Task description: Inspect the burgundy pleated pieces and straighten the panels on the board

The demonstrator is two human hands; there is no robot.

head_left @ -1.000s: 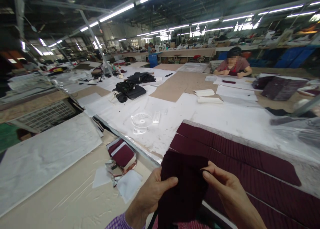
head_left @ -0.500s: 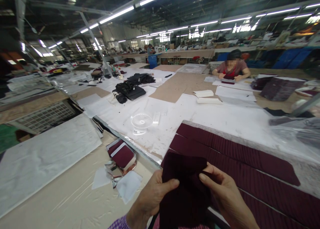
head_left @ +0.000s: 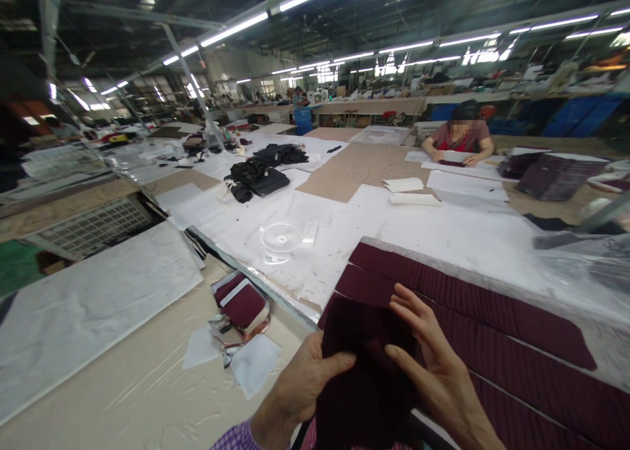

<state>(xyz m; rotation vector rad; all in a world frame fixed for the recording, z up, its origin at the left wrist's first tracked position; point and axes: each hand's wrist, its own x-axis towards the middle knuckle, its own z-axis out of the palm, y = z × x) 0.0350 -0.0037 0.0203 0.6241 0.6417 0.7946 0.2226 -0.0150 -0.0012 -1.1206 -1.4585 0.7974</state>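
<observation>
Worktable surroundings, factory floor.
Small white fan [head_left: 280, 239] stands on white paper sheet [head_left: 443, 230]. Dark folded garments [head_left: 258, 178] lie beyond it. Brown cardboard [head_left: 357, 164] lies further back. A seated person [head_left: 457, 138] works at the far edge.

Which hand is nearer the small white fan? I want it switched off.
Left. The left hand grips the maroon cloth below the fan; the right hand lies farther right on the cloth.

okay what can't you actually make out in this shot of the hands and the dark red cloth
Head view only:
- Cloth piece: lower end cut off by the bottom edge.
- Left hand: fingers hidden behind the cloth; only the thumb shows.
- Right hand: palm side hidden; wrist leaves the frame.
- Cloth strips: near ends covered by the hands and cloth.
- Fan: too small for detail.
</observation>
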